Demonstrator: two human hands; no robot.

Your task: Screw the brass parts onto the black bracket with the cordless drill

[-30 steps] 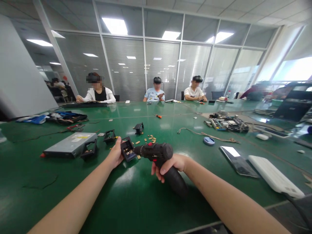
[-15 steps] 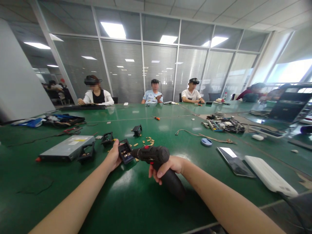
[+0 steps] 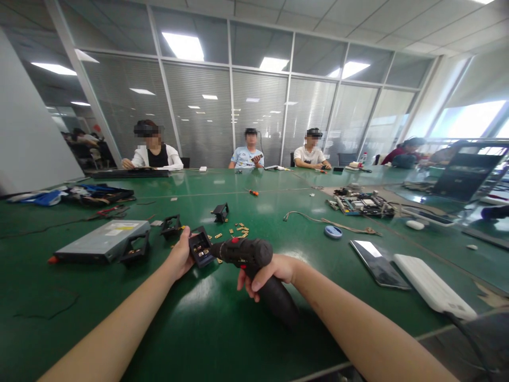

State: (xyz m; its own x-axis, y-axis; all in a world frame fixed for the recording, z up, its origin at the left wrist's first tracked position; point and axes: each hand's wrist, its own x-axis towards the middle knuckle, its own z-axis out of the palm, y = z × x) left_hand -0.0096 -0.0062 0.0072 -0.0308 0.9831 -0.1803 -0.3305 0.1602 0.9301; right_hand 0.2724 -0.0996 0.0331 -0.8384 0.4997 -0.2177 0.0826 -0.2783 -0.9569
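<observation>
My left hand (image 3: 182, 255) grips a small black plastic housing (image 3: 201, 249) by its left side, its hollow face tilted towards me with small metallic pieces inside. In my right hand (image 3: 265, 276) is a black cordless drill (image 3: 248, 253) with red accents, held by the handle. The drill's nose points left at the housing; whether its tip touches anything inside cannot be made out. Small brass-coloured plates (image 3: 240, 229) lie scattered just beyond. Similar black housings stand nearby: one (image 3: 220, 212) behind, one (image 3: 170, 226) to the left, and another (image 3: 135, 248) against a silver drive (image 3: 104, 240).
A phone (image 3: 377, 264), a white power bank (image 3: 433, 284), a blue round lid (image 3: 333, 232) and a circuit board (image 3: 361, 201) lie on the right of the green table (image 3: 191, 334). An orange screwdriver (image 3: 253, 193) is farther back. Several people sit across the table.
The whole view has shifted slightly, so everything sits a little further left. My hands keep their hold on the housing and the drill, with no clear movement between them.
</observation>
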